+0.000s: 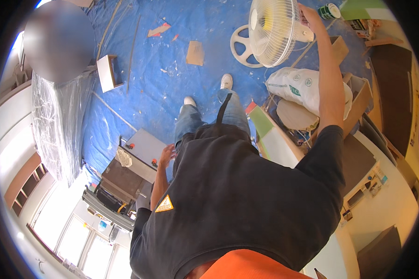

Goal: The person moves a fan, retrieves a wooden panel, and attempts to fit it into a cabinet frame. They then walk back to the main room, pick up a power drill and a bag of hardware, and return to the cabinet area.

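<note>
My right arm reaches out to a white electric fan (277,32) with a round wire cage and a spoked ring base. The right hand (310,17) is closed on the back of the fan, by its motor housing; some fingers are hidden. The yellowish centre shows through the cage. My left hand (166,153) hangs beside my left hip with nothing in it, its fingers loosely apart. Close to it stands a grey-topped board or cabinet (146,144) with small red-and-black fittings.
Blue sheeting (144,93) covers the floor, with cardboard scraps (195,53) on it. A white sack (302,88) and wooden boxes (360,95) lie to the right. At left are plastic-wrapped furniture (60,125) and a small open box (108,74). A green-and-white can (329,11) stands beyond the fan.
</note>
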A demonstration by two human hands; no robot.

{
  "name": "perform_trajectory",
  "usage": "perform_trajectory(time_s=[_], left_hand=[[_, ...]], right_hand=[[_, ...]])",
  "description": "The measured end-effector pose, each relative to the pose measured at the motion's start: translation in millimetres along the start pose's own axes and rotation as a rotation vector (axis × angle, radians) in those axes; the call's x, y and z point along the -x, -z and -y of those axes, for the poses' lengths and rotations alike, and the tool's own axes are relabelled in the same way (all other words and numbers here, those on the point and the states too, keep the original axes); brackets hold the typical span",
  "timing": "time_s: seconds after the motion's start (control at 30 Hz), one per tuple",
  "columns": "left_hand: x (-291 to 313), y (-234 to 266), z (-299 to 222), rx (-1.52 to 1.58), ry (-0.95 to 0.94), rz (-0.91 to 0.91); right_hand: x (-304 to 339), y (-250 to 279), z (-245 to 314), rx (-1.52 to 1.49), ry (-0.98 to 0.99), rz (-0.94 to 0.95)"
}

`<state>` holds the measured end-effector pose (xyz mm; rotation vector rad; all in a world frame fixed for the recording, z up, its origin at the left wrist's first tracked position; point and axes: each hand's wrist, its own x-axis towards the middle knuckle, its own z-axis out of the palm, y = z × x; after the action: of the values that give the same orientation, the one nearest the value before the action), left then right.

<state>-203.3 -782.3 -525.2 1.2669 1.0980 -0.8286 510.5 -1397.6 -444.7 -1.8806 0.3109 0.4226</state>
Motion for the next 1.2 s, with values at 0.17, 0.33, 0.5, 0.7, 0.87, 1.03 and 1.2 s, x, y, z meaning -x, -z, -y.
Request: perform_trajectory(time_s=[0.17, 0.33, 0.5, 0.7, 0.87, 1.03, 1.2], left_hand=[[-17.9, 3.2, -42.8, -0.054, 0.083, -0.117], [-30.5, 43.0, -96.1, -0.068, 0.033, -0.053], [-72.4, 116.6, -153.5, -0.279, 0.099, 0.021], [-113.2, 245.4, -222.1, -0.274, -0.044, 0.014], [-116.0, 330.9, -237.5, -0.374, 0.020, -0.066], [-120.3, 345.8, -231.7, -0.412, 0.046, 0.048], [-127.4, 332.7, -230.9, -0.468, 0.055, 0.135]], right_hand=[[47.1, -16.8, 28.8, 0.081, -0.035, -0.126], [83.9, -32.2, 21.4, 0.188, 0.022, -0.039], [125.8, -56.2, -5.5, 0.257, 0.112, -0.191], [199.8, -86.1, 43.9, 0.547, 0.083, -0.328], [256.0, -123.2, 58.5, 0.617, 0.235, -0.254], [292.9, -176.2, 52.7, 0.841, 0.255, -0.146], [328.9, -217.5, 43.8, 0.927, 0.143, -0.047]])
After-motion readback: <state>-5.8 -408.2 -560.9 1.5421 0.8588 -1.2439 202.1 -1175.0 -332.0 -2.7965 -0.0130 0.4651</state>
